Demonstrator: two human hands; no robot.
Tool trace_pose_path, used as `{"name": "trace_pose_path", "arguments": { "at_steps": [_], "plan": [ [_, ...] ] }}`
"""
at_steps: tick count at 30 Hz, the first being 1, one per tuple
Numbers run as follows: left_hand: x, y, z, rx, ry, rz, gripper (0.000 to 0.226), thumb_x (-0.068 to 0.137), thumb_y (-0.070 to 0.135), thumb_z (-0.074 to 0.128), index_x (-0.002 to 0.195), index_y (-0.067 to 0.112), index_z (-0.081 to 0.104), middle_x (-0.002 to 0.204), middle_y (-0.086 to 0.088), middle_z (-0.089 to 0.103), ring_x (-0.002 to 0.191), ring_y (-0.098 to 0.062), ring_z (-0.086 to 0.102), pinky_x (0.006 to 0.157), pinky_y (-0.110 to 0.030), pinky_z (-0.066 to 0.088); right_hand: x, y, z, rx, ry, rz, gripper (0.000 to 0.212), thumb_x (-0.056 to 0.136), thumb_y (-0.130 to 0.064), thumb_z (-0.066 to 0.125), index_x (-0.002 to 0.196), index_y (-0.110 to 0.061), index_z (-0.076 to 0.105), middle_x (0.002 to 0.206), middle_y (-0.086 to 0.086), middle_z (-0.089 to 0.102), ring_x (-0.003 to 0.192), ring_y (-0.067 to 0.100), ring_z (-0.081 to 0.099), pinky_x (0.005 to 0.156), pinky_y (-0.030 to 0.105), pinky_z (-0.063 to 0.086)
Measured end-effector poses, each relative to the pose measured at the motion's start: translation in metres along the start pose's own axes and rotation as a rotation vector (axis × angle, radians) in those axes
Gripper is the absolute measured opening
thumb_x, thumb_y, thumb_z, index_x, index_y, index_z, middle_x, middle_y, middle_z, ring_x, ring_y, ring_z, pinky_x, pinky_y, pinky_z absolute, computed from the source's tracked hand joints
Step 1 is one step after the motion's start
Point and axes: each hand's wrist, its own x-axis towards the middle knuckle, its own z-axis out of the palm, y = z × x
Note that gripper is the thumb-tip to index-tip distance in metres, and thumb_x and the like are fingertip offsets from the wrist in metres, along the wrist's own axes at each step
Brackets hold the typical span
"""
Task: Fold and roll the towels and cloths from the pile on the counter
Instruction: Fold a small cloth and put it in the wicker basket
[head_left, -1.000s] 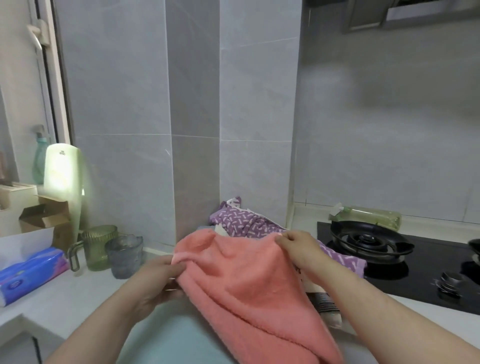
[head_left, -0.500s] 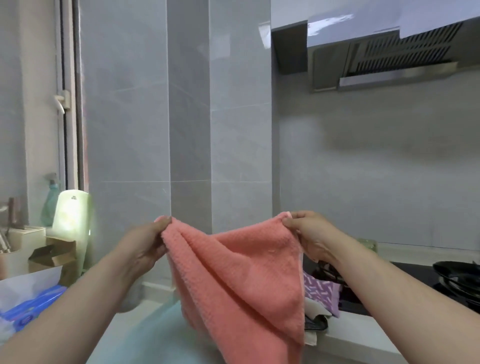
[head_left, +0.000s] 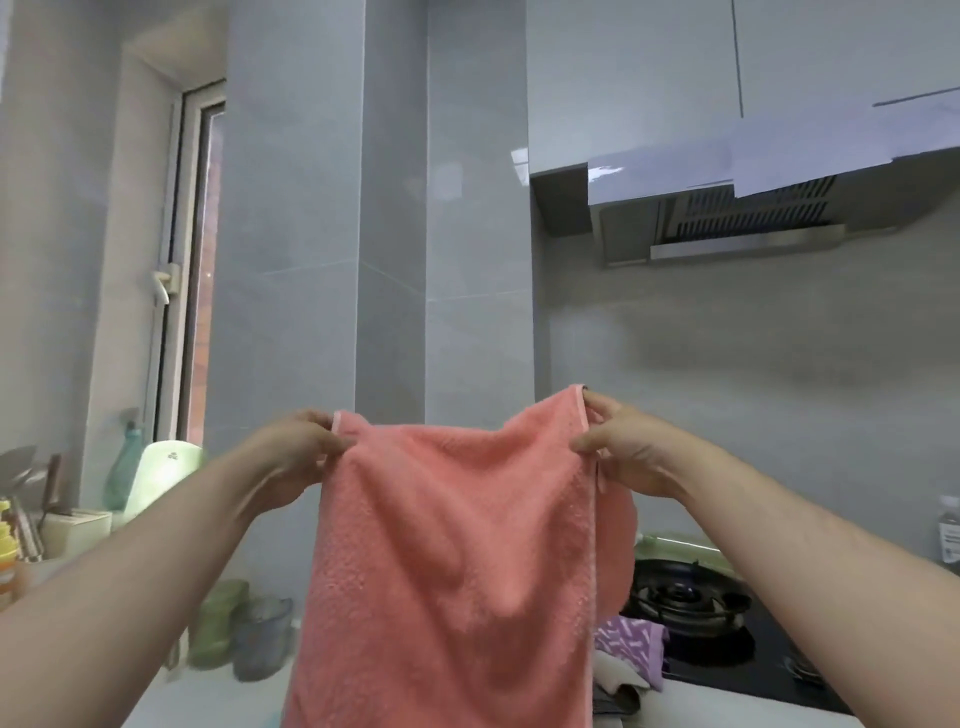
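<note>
A pink towel (head_left: 457, 561) hangs in the air in front of me, spread between both hands and reaching below the frame. My left hand (head_left: 298, 457) pinches its top left corner. My right hand (head_left: 618, 447) pinches the top right corner, a little higher. Behind the towel's lower right edge, part of the pile shows on the counter: a purple patterned cloth (head_left: 631, 642) over a pale cloth (head_left: 615, 675). The towel hides most of the pile.
A gas hob (head_left: 685, 597) lies at the right, with a range hood (head_left: 727, 223) above. A green mug (head_left: 218, 618) and a grey glass (head_left: 262, 634) stand at the left by the wall. A utensil holder (head_left: 72, 530) and bottles sit near the window.
Both hands have lifted the pink towel up off the pile and pulled its top edge apart, so it now hangs flatter. My view has tilted upward.
</note>
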Motion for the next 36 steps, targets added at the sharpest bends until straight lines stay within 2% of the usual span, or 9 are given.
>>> {"name": "trace_pose_path", "arguments": {
  "at_steps": [3,7,14,18,22,26,30,32,36],
  "plan": [
    [0.004,0.003,-0.002,-0.052,0.094,0.020,0.013,0.094,-0.004,0.053,0.089,-0.003,0.066,0.059,0.000,0.069,0.050,-0.005,0.064,0.045,-0.015,0.049,0.003,0.001,0.004,-0.179,0.123,0.024,0.026,0.090,0.010,0.055,0.113,0.001,0.065,0.097,0.017,0.068,0.071,0.021,0.062,0.051,0.025,0.049],
    [0.007,-0.002,-0.008,-0.181,0.189,0.002,0.014,0.094,0.004,0.057,0.103,-0.003,0.066,0.082,-0.007,0.068,0.067,-0.014,0.064,0.053,-0.022,0.051,0.006,0.003,0.000,-0.225,0.258,0.011,0.004,0.090,-0.002,0.064,0.089,0.001,0.067,0.062,0.006,0.055,0.043,0.013,0.041,0.034,0.019,0.030],
    [0.007,-0.005,-0.020,-0.382,0.345,-0.011,0.006,0.092,0.007,0.060,0.094,0.012,0.065,0.081,0.000,0.065,0.073,-0.012,0.057,0.065,-0.024,0.049,0.003,-0.003,-0.003,0.089,0.307,0.079,0.006,0.090,-0.006,0.065,0.084,-0.004,0.067,0.072,0.008,0.065,0.060,0.015,0.055,0.048,0.021,0.049],
    [0.009,-0.001,-0.029,-0.441,0.382,0.035,0.016,0.091,0.008,0.063,0.106,0.011,0.063,0.088,-0.002,0.064,0.078,-0.011,0.057,0.070,-0.025,0.047,0.010,-0.004,-0.008,0.278,0.324,0.046,0.003,0.086,-0.010,0.069,0.088,-0.008,0.068,0.076,0.005,0.070,0.070,0.015,0.063,0.076,0.028,0.050],
    [0.011,0.003,-0.031,-0.517,0.362,0.067,0.015,0.091,0.007,0.062,0.105,0.011,0.064,0.093,-0.004,0.065,0.080,-0.013,0.057,0.069,-0.028,0.047,0.017,-0.008,-0.002,0.443,0.354,-0.022,0.003,0.086,-0.008,0.068,0.083,-0.010,0.068,0.065,0.003,0.070,0.058,0.013,0.064,0.064,0.029,0.052],
    [0.010,0.006,-0.031,-0.590,0.294,0.116,0.009,0.091,0.008,0.061,0.097,0.009,0.068,0.087,-0.005,0.068,0.079,-0.016,0.058,0.066,-0.026,0.050,0.022,-0.009,0.006,0.596,0.349,-0.095,0.015,0.089,-0.008,0.066,0.101,0.000,0.068,0.075,0.009,0.075,0.061,0.014,0.070,0.055,0.024,0.057],
    [0.008,0.008,-0.033,-0.610,0.201,0.160,0.029,0.095,0.009,0.055,0.078,0.013,0.078,0.076,0.002,0.072,0.074,-0.011,0.061,0.070,-0.026,0.049,0.021,-0.009,0.011,0.478,0.226,-0.148,0.034,0.086,0.003,0.065,0.114,-0.015,0.067,0.103,0.009,0.073,0.079,0.020,0.069,0.059,0.029,0.056],
    [0.006,0.010,-0.031,-0.579,0.152,0.183,0.029,0.097,0.007,0.048,0.090,0.015,0.075,0.078,0.004,0.072,0.072,-0.010,0.061,0.071,-0.027,0.048,0.023,-0.007,0.015,0.363,0.210,-0.158,0.045,0.083,0.012,0.062,0.112,-0.022,0.068,0.101,0.007,0.073,0.081,0.024,0.068,0.063,0.035,0.057],
    [0.008,0.007,-0.027,-0.563,0.174,0.200,0.025,0.095,-0.002,0.048,0.100,0.012,0.067,0.074,0.002,0.074,0.066,-0.009,0.068,0.060,-0.021,0.057,0.029,-0.004,0.021,0.245,0.298,-0.147,0.026,0.086,0.008,0.063,0.105,-0.010,0.068,0.096,0.010,0.070,0.076,0.022,0.066,0.063,0.030,0.054]
  ]
}}
